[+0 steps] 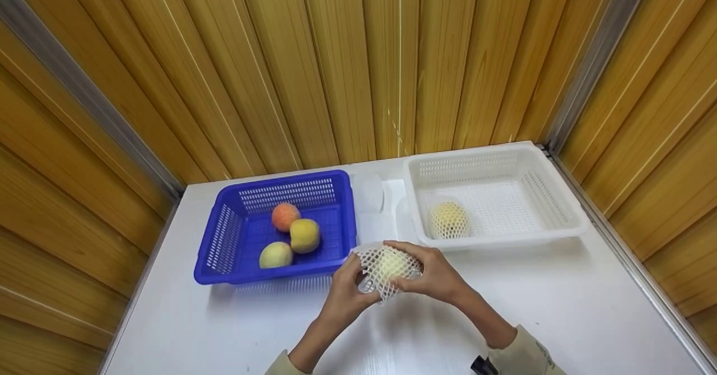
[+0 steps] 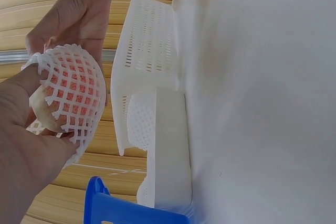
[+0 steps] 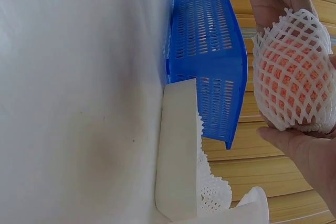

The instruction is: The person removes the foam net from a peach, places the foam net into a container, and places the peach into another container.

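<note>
Both hands hold a peach [image 1: 393, 264] partly covered by a white foam net [image 1: 371, 258], above the table's front part. My left hand [image 1: 344, 291] grips the net's open edge, fingers and thumb at its rim; pale bare peach skin [image 2: 44, 109] shows there in the left wrist view. My right hand [image 1: 440, 274] grips the netted peach from the other side, thumb below and fingers above. Pink-red skin [image 3: 294, 77] shows through the mesh in the right wrist view. Three peach-like fruits, one orange-red [image 1: 285, 217], one yellow [image 1: 306, 236] and one pale [image 1: 276, 255], lie un-netted in the blue basket [image 1: 224, 278].
To the right stands a white basket [image 1: 560, 232] with a netted yellowish fruit [image 1: 449, 220] in its near left corner. A white box [image 2: 172, 150] with foam nets [image 2: 140, 124] in it stands between the baskets. Wood-patterned walls [image 1: 336, 66] enclose the white table [image 1: 235, 330].
</note>
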Available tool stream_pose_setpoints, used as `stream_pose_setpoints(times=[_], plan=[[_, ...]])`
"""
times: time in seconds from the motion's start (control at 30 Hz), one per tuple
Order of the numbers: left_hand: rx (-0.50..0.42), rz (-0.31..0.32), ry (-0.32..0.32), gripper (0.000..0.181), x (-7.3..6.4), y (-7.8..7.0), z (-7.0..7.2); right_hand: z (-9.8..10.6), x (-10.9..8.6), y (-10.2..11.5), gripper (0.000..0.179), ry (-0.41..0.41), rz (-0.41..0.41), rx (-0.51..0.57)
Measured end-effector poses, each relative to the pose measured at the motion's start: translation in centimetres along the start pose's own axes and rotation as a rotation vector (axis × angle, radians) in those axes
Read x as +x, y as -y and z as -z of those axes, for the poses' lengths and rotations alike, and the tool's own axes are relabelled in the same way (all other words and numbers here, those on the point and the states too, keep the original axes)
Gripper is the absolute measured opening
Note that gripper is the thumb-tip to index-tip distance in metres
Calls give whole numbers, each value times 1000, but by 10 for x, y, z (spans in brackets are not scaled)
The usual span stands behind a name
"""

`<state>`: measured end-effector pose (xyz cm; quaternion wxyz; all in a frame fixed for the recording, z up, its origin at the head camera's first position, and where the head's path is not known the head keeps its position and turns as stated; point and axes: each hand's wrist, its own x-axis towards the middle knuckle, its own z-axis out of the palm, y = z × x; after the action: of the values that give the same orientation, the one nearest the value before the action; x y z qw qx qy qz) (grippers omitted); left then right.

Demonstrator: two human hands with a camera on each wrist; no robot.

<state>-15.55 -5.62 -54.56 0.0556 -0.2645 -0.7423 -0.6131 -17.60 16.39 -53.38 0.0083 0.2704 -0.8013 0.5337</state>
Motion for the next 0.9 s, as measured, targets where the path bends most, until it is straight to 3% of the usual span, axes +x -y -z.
stream_pose_setpoints(times=[0.37,0.67,0.9], plan=[[67,-2,-19,66,3,-6,-7,8,0,31,61,-18,51,-21],[73,15,-10,67,1,-9,-6,3,-2,2,65,-31,108,-43],[86,15,5,65,2,-11,-1,6,-1,-1,59,-26,174,-25]])
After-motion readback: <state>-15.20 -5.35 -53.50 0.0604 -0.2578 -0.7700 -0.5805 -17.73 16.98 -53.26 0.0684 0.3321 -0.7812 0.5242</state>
